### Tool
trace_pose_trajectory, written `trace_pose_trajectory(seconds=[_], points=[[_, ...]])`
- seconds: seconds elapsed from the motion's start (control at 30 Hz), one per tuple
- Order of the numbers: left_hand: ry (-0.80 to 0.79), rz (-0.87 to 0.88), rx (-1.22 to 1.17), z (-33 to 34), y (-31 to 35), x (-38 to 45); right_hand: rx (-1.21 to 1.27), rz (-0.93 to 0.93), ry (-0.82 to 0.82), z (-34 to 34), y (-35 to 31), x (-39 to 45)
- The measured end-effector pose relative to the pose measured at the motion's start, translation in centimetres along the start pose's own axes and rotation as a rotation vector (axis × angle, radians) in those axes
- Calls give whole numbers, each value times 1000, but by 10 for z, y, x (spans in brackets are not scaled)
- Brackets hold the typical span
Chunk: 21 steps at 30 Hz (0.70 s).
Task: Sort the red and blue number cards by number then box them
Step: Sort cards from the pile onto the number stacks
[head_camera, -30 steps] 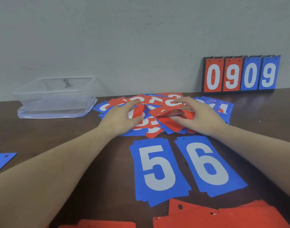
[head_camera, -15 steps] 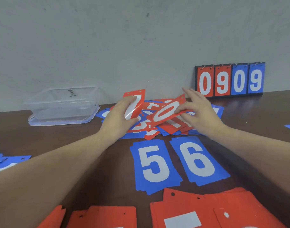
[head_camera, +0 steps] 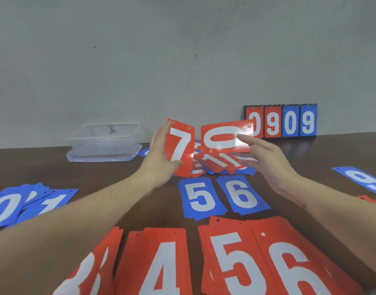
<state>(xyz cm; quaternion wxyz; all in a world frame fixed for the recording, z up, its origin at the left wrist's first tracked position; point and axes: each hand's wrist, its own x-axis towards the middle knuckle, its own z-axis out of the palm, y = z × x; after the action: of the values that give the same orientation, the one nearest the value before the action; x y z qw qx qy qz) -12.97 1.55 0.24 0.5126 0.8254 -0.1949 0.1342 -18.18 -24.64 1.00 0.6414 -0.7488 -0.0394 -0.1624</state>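
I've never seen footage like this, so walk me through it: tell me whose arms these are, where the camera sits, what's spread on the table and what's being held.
There is no machine here: a person sorts cards, filmed by one camera worn on the head, looking forward and down. The left hand holds up a red 7 card; the right hand holds a red 0 card turned sideways. Below them lies an unsorted pile on the brown table. Sorted stacks lie nearer: blue 5, blue 6, and red ones in front. A clear plastic box waits at the back left, and a scoreboard leans against the wall.
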Motion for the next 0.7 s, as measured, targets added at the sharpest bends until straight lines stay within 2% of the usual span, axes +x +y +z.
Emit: trace_pose_trajectory(seconds=[0.17, 0.33, 0.43, 0.7], points=[[-8, -100, -167, -20, 15, -42, 4, -11, 50, 13, -12, -28], [10, -225, -267, -43, 15, -76, -12, 27, -35, 26, -20, -51], [75, -288, -341, -58, 18, -91, -63, 95, -35, 37, -24, -62], [197, -349, -325, -106, 12, -133, -64, 113, -71, 69, -40, -80]])
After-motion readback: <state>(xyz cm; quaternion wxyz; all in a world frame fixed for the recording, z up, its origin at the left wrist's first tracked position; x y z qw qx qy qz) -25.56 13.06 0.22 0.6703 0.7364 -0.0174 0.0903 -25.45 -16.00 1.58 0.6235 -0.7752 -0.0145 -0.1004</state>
